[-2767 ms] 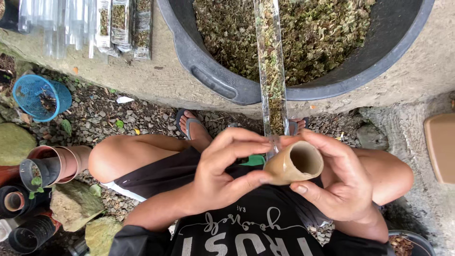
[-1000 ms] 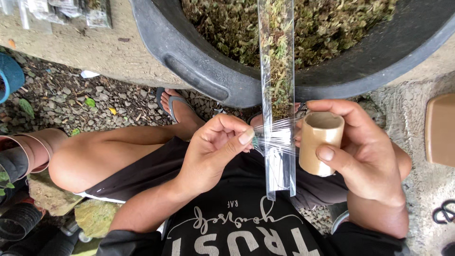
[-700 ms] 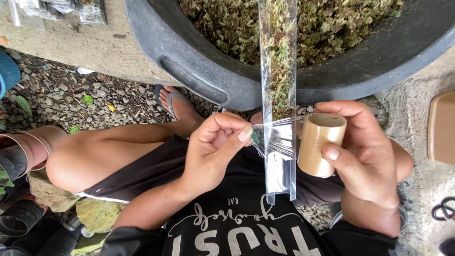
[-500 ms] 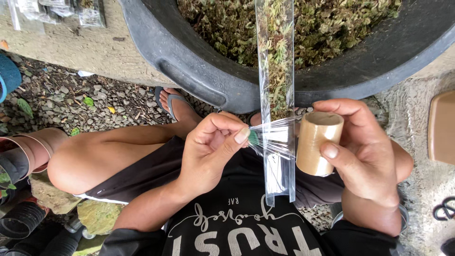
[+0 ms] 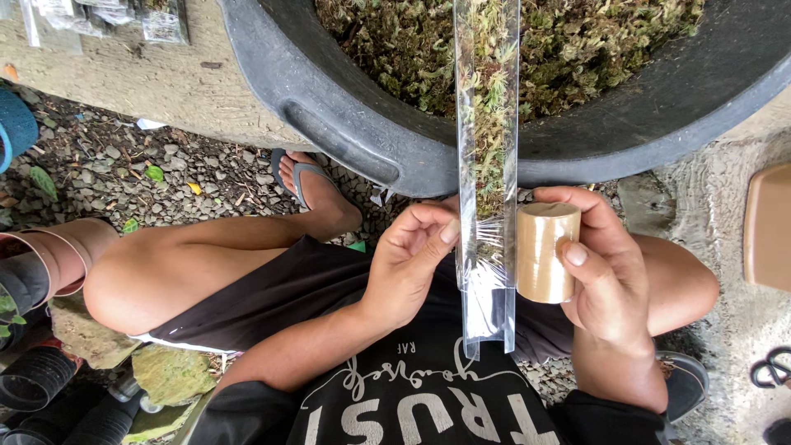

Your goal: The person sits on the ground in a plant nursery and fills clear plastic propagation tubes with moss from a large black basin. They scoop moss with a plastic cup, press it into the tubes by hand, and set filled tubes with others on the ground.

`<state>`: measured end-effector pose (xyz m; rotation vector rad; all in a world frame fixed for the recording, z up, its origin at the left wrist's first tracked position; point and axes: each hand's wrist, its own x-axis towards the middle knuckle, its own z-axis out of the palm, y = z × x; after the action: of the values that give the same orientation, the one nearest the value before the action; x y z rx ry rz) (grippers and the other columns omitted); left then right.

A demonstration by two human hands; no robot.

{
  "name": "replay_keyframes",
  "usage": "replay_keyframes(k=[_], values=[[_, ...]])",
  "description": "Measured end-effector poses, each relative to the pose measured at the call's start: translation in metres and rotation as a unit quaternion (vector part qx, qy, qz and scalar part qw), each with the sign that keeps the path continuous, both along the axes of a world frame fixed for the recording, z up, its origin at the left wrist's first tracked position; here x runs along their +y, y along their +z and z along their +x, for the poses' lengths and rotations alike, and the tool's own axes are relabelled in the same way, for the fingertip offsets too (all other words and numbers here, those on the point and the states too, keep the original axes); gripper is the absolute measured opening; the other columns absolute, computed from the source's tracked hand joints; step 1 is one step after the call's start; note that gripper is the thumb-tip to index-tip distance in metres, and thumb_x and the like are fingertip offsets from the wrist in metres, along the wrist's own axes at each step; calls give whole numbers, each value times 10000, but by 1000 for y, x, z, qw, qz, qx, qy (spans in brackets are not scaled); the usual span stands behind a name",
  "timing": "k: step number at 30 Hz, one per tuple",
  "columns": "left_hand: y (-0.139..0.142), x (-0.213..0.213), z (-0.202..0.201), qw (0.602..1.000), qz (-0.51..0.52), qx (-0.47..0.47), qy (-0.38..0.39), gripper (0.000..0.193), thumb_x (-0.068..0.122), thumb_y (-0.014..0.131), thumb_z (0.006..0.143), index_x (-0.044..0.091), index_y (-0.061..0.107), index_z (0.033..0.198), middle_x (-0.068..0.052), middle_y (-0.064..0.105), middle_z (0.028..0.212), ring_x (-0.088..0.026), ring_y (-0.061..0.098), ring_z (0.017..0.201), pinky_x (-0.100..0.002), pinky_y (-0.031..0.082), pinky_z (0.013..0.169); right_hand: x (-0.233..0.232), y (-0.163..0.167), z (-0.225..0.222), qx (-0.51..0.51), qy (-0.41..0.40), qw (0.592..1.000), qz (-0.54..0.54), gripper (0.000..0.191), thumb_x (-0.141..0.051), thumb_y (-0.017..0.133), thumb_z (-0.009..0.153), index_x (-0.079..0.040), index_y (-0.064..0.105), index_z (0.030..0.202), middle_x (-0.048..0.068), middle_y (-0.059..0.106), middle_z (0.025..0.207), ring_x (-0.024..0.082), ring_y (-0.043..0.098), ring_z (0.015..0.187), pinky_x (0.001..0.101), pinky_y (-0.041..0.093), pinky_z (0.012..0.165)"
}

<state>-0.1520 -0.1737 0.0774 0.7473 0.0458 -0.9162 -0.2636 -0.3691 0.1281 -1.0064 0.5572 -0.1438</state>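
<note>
The right hand (image 5: 606, 276) is clamped on a tan tape roll (image 5: 545, 252), thumb across its side. The left hand (image 5: 409, 259) pinches the left edge of a long clear plastic sleeve (image 5: 488, 173) — the sleeve holds moss and runs from the far tub down between both hands. The tape roll sits just right of the sleeve. The black tub (image 5: 346, 140) of moss lies far, resting on a concrete ledge (image 5: 124, 74).

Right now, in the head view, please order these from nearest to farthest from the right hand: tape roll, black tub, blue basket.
1. Tape roll: held in the right hand.
2. Black tub: above, beyond the hands.
3. Blue basket: far left edge.
</note>
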Motion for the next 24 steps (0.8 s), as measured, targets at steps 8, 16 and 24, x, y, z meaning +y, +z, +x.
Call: replay_keyframes(k=[8,16,24], values=[[0,21,-12,999,31,-6,-7,74,78,584,1115,16,580,1153,-52,673,1065,-92,615,984,-264,509,933,19,-2,-10,-26,18,999,19,546,-186,647,1024,81,452,1459,188,619,1372,212,637,1193,352,546,1017],[14,49,-9,995,60,-83,12,46,36,561,1108,24,556,1152,-88,633,1173,-118,604,1062,-284,497,1001,40,4,-20,-4,19,1000,-1,597,-196,692,1006,84,448,1474,179,591,1380,209,600,1264,338,494,1098],[36,56,-6,993,56,-96,36,38,13,535,1121,28,525,1154,-88,597,1085,-142,607,984,-318,525,951,31,14,-24,-3,41,997,66,635,-252,696,1009,92,438,1477,252,644,1299,267,675,1116,381,586,921]])
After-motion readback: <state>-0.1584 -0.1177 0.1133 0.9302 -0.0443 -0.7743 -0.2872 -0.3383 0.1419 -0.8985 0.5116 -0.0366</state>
